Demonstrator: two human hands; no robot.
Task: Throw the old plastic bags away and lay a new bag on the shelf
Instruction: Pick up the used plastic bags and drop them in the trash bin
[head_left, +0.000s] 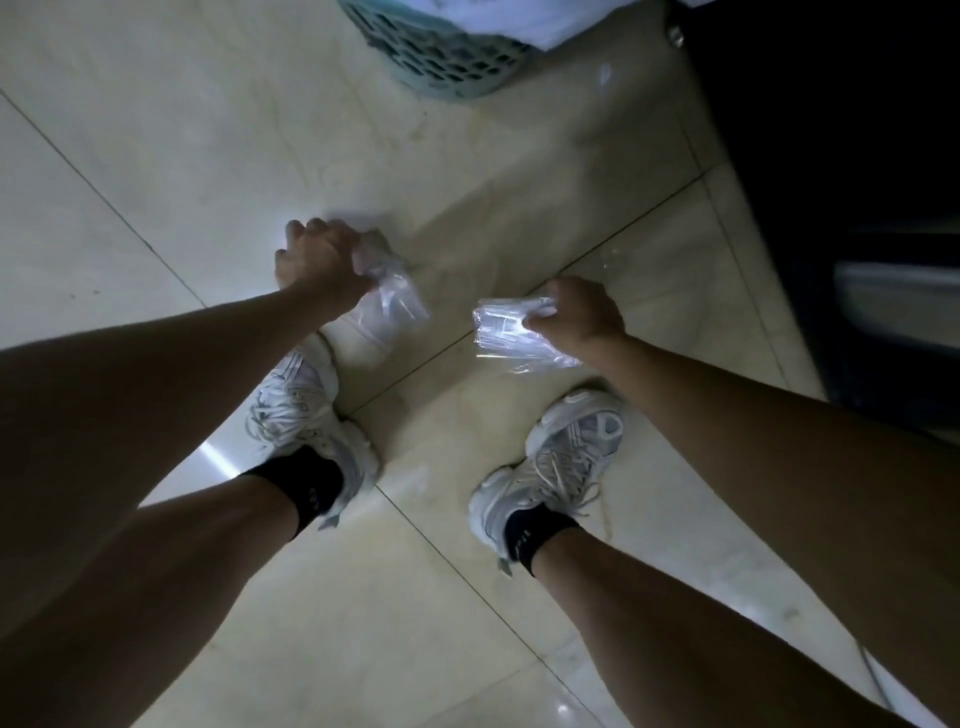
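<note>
I look straight down at a tiled floor. My left hand (319, 260) is closed on a crumpled clear plastic bag (387, 299) that hangs down toward my left shoe. My right hand (582, 314) grips a second clear plastic bag (506, 332), flattened and creased, held out to its left. The two hands are apart, at about the same height above the floor. A thin, see-through sheet of plastic seems to stretch from the hands up toward the basket; its edges are hard to make out. No shelf is clearly in view.
A pale green lattice basket (441, 57) with something white in it stands at the top centre. A dark piece of furniture (831, 156) fills the right side. My white shoes (306, 410) (561, 457) stand on the glossy beige tiles (156, 130).
</note>
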